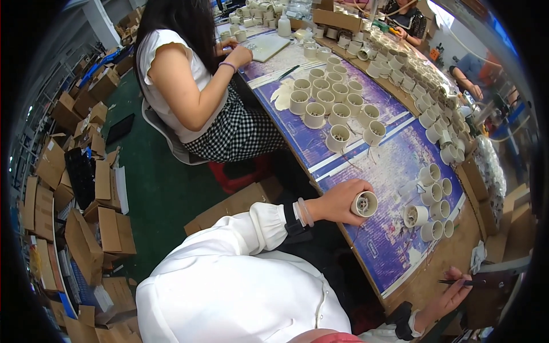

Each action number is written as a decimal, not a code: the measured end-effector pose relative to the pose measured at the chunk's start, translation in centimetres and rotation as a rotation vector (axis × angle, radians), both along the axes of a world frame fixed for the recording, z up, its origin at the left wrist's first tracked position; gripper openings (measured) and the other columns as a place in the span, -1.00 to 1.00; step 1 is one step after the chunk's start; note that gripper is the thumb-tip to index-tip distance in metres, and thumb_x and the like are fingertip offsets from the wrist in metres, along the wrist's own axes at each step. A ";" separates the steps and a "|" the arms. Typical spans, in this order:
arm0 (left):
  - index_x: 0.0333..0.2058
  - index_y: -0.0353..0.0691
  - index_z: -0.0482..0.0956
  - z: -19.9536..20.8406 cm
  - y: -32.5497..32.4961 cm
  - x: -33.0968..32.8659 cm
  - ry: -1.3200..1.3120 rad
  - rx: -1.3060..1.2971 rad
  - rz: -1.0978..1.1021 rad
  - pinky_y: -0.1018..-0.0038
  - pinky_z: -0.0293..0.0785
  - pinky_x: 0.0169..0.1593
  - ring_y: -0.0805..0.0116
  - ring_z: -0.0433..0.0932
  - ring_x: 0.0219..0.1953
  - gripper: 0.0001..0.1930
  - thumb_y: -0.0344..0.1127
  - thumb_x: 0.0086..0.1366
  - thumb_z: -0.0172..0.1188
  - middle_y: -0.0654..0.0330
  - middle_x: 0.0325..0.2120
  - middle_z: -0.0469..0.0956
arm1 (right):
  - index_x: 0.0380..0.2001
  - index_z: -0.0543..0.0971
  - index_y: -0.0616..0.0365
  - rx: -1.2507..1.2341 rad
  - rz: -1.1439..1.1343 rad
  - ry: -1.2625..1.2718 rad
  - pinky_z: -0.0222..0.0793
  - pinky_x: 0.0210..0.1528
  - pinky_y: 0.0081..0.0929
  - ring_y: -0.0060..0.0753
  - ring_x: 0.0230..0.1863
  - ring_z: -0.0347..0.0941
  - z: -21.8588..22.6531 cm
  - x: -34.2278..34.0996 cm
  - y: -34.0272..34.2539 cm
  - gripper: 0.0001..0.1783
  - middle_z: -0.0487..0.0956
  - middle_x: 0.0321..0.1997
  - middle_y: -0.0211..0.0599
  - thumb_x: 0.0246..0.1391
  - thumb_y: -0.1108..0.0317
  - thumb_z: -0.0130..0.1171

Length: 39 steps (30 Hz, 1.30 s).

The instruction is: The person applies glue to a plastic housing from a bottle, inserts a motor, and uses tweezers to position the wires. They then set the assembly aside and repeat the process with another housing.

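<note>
My left hand (338, 202) is closed round a cream cylindrical cup (364, 204) at the table's near edge. The cup's mouth faces up, and small parts or wires show inside. At the lower right, my right hand (448, 298) pinches a thin dark tool (462, 282) that looks like tweezers. It is held over the brown table edge, away from the cup. To the right of my left hand stands a group of similar cups (433, 194), one of them tilted (416, 215).
More filled cups (324, 98) stand on the blue-purple mat (366, 251) farther along. Many cups crowd the raised shelf (394, 102) behind. A co-worker (183, 86) sits at the left by a white board (265, 47). Cardboard boxes (86, 246) line the floor at left.
</note>
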<state>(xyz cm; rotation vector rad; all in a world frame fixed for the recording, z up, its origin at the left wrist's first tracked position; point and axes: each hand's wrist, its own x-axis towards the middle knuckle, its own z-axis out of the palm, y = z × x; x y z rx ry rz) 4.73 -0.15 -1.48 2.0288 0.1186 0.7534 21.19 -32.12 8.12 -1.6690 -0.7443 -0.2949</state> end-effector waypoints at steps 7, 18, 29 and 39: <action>-0.07 -0.15 0.35 1.0 -0.2 -0.8 -0.066 -0.204 -0.032 0.47 0.39 -0.04 0.35 0.48 -0.14 -0.40 -0.40 -0.11 0.44 0.23 -0.22 0.48 | 0.04 0.33 0.30 -0.034 -0.051 0.000 0.29 -0.09 -0.51 -0.45 -0.27 0.37 -0.4 -5.1 0.6 -0.70 0.52 -0.25 -0.20 0.39 0.35 -0.24; 0.01 -0.17 0.34 -0.7 -1.3 1.6 -0.047 -0.351 -0.151 0.43 0.32 0.10 0.33 0.42 -0.03 -0.32 -0.44 -0.14 0.44 0.21 -0.12 0.42 | 0.04 0.32 0.26 0.182 0.015 0.275 0.37 -0.19 -0.46 -0.41 -0.30 0.42 -3.1 -8.6 -0.8 -0.71 0.53 -0.29 -0.14 0.35 0.34 -0.16; -0.04 -0.23 0.34 -0.2 -1.4 1.8 -0.130 -0.192 -0.078 0.47 0.41 0.03 0.34 0.50 -0.08 -0.41 -0.52 -0.07 0.40 0.16 -0.14 0.49 | -0.30 0.35 0.16 0.412 1.295 0.646 0.45 -0.35 -0.48 -0.19 -0.46 0.52 5.9 -12.4 9.8 -0.87 0.61 -0.30 0.23 0.27 0.35 0.02; -0.02 -0.25 0.32 -0.1 -2.4 1.6 -0.094 -0.231 -0.066 0.50 0.41 0.02 0.41 0.50 -0.11 -0.45 -0.53 0.00 0.36 0.17 -0.13 0.51 | -0.22 0.33 0.32 0.591 1.603 0.485 0.47 -0.26 -0.43 -0.18 -0.21 0.61 4.8 -13.6 9.7 -0.82 0.58 -0.28 -0.09 0.30 0.38 -0.04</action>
